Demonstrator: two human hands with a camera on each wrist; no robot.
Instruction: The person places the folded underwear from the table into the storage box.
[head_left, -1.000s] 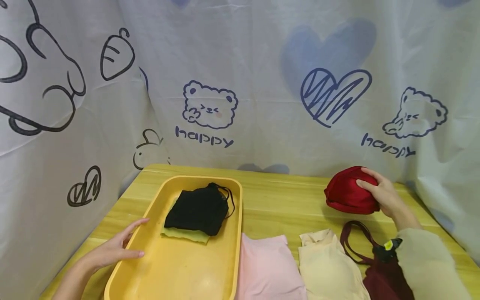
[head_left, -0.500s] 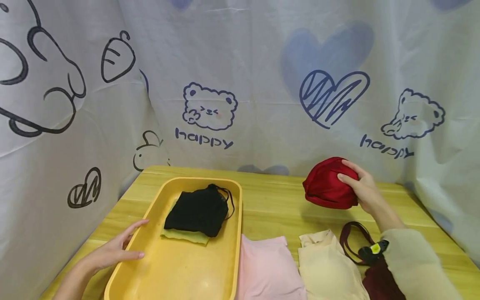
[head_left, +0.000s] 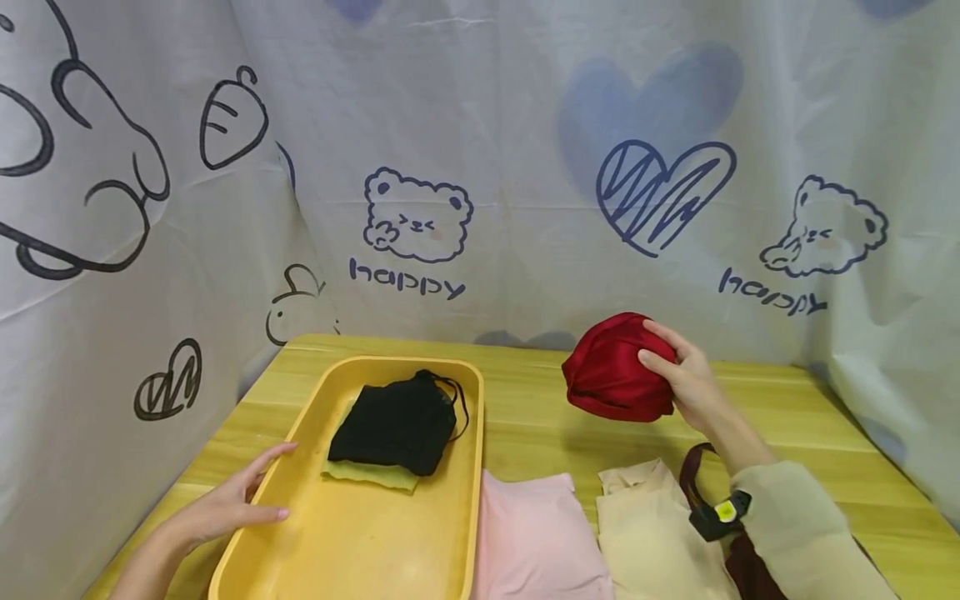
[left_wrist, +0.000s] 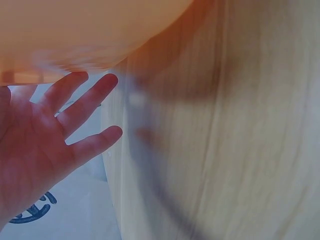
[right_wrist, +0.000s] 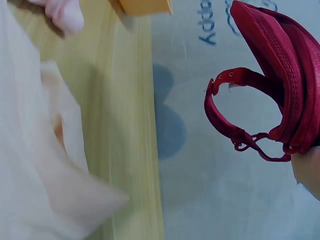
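My right hand (head_left: 693,385) holds a folded red bra (head_left: 611,367) above the back of the table, thumb on its near side. In the right wrist view the bra (right_wrist: 295,75) dangles a strap loop with a hook. At the left rim of the yellow tray (head_left: 480,467), my left hand (head_left: 210,508) rests with its thumb over the edge. The left wrist view shows spread, fairly straight fingers (left_wrist: 87,107) against the tray's outer side. Inside the tray, a folded black garment (head_left: 393,425) with thin straps lies on a green one (head_left: 371,475).
Right of the tray lie a folded pink garment (head_left: 536,533) and a cream one (head_left: 660,533). A dark maroon garment (head_left: 750,571) is partly hidden under my right sleeve. A printed white curtain (head_left: 525,167) hangs behind the wooden table (head_left: 517,400).
My right hand has carried the red bra leftward, from the table's right side toward the tray. The left hand and the tray have stayed in place.
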